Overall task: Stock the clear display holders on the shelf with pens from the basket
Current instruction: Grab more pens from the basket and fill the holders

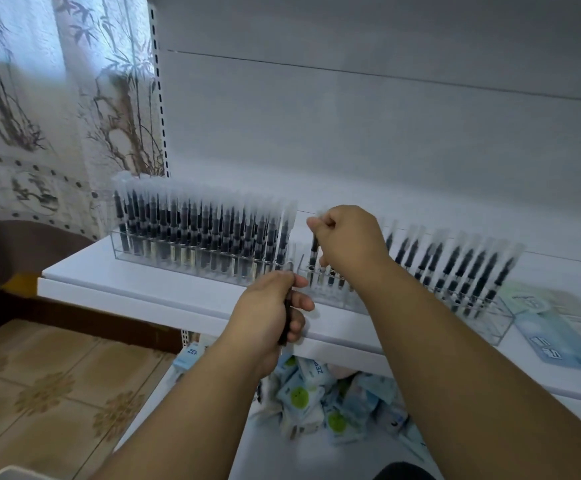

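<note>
Over clear acrylic holder [483,327]: right hand [348,240] pinches slim pen [314,252]; left hand [268,313] grips dark pens [286,320].

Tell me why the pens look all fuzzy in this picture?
In the head view, motion blur smears the pens in the left holder and both hands: the right hand and the left hand. The wide lens also bends the shelf edge, and the light is dim and bluish.
</note>
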### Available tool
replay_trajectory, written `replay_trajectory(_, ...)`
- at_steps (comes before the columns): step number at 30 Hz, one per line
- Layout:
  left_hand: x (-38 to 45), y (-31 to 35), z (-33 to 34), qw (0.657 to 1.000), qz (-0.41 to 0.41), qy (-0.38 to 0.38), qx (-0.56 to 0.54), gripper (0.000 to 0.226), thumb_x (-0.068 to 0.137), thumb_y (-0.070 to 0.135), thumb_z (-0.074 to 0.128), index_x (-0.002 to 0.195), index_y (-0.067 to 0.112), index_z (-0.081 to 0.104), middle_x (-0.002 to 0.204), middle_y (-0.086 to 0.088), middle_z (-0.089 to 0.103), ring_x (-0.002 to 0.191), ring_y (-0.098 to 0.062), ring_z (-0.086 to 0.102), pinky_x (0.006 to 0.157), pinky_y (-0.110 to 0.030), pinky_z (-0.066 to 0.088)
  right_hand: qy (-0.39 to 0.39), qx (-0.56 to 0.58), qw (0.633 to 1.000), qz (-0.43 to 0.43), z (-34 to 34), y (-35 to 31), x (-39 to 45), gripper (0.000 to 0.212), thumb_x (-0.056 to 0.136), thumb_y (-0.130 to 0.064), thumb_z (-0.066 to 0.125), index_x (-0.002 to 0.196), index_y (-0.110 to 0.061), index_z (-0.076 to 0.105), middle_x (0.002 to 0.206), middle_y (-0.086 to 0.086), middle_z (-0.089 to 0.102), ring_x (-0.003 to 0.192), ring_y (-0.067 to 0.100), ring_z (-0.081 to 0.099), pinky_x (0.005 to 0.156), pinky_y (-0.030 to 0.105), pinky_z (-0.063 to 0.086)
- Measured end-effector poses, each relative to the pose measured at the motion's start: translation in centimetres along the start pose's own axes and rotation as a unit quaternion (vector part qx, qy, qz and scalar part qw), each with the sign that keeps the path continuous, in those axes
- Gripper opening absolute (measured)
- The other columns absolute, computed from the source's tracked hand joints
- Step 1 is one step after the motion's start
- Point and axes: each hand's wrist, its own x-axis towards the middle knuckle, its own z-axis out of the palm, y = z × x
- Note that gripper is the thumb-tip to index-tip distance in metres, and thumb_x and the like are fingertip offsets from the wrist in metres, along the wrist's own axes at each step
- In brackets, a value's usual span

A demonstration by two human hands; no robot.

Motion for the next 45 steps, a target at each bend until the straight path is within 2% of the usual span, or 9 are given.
replay_trajectory(5,0.2,0.2,0.8,0.999,0.027,-0.033,0.023,0.029,0.107,0.029,0.040,0.103,0.015,0.065,0.061,-0.005,0.051,0.046,-0.016,0.032,0.046,-0.026,0.023,0.061,-0.013,0.998,0.008,-1.6,-0.4,-1.8,0.042,0.092,-0.056,0.054,0.091,-0.015,0.059,0.079,-0.003,0.063,0.074,0.012,0.061,0.068,0.033,0.051)
replay_trajectory(10,0.6,0.9,2.0,0.997,0.035,-0.054,0.034,0.030,0.105,0.025,0.043,0.092,0.011,0.066,0.063,-0.006,0.057,0.047,-0.015,0.036,0.049,-0.028,0.024,-0.094,0.154,0.981,0.068,-2.3,-0.4,-2.7,0.043,0.096,-0.040,0.059,0.081,-0.001,0.057,0.063,0.008,0.056,0.042,0.006,0.056,0.049,0.026,0.039)
replay_trajectory(14,1.1,0.5,1.9,0.999,0.033,-0.005,0.034,0.028,0.104,0.022,0.046,0.102,0.001,0.065,0.071,-0.011,0.064,0.051,-0.018,0.050,0.049,-0.029,0.043,0.055,0.127,0.989,0.044,-3.8,0.7,-2.0,0.044,0.099,-0.045,0.050,0.085,-0.004,0.057,0.079,0.017,0.062,0.060,0.021,0.050,0.060,0.036,0.046)
replay_trajectory(19,1.4,-0.4,1.2,0.997,0.028,0.066,0.034,0.020,0.101,0.016,0.049,0.100,0.004,0.065,0.068,-0.010,0.065,0.048,-0.018,0.051,0.045,-0.027,0.045,0.145,0.066,0.987,-0.022,-4.4,1.1,-1.8,0.032,0.103,-0.041,0.041,0.081,-0.018,0.047,0.069,-0.006,0.048,0.060,0.009,0.043,0.057,0.028,0.039)
replay_trajectory(31,-0.8,-0.5,-0.5,0.996,0.043,0.080,0.005,0.022,0.101,0.013,0.046,0.098,0.000,0.064,0.069,-0.011,0.061,0.051,-0.018,0.051,0.045,-0.027,0.046,0.029,-0.083,0.995,-0.048,-1.4,1.7,-0.1,0.028,0.104,-0.036,0.039,0.088,-0.015,0.048,0.070,-0.007,0.046,0.062,0.004,0.041,0.051,0.023,0.025)
replay_trajectory(35,-1.7,-1.0,-1.0,0.994,0.039,0.098,0.011,0.021,0.100,0.011,0.046,0.099,0.000,0.064,0.071,-0.012,0.062,0.049,-0.017,0.051,0.045,-0.026,0.046,-0.044,-0.127,0.989,-0.067,-2.1,0.6,1.6,0.039,0.103,-0.035,0.043,0.083,-0.005,0.058,0.064,0.005,0.056,0.063,0.023,0.057,0.058,0.029,0.038)
replay_trajectory(39,-2.6,-1.4,-1.2,0.993,0.036,0.113,0.006,0.023,0.102,0.014,0.046,0.096,0.001,0.063,0.070,-0.012,0.062,0.049,-0.018,0.051,0.048,-0.028,0.046,-0.075,-0.137,0.986,-0.054,-2.7,0.2,1.6,0.044,0.102,-0.032,0.047,0.079,0.001,0.064,0.065,0.016,0.065,0.051,0.024,0.059,0.053,0.024,0.037)
replay_trajectory(42,-3.3,-1.7,-1.7,0.991,0.039,0.127,-0.006,0.025,0.103,0.016,0.046,0.095,0.001,0.064,0.069,-0.012,0.063,0.050,-0.018,0.051,0.049,-0.029,0.046,-0.086,-0.128,0.987,-0.035,-1.8,0.7,1.2,0.041,0.100,-0.028,0.050,0.067,-0.004,0.056,0.069,0.011,0.065,0.060,0.022,0.061,0.067,0.030,0.047)
replay_trajectory(45,-4.1,-2.1,-2.6,0.989,0.044,0.140,-0.018,0.025,0.103,0.017,0.046,0.097,0.000,0.064,0.069,-0.010,0.063,0.050,-0.017,0.052,0.048,-0.028,0.047,-0.074,-0.099,0.992,-0.004,-1.0,1.1,0.6,0.047,0.099,-0.037,0.052,0.074,0.002,0.063,0.067,0.013,0.064,0.067,0.030,0.065,0.071,0.034,0.052)
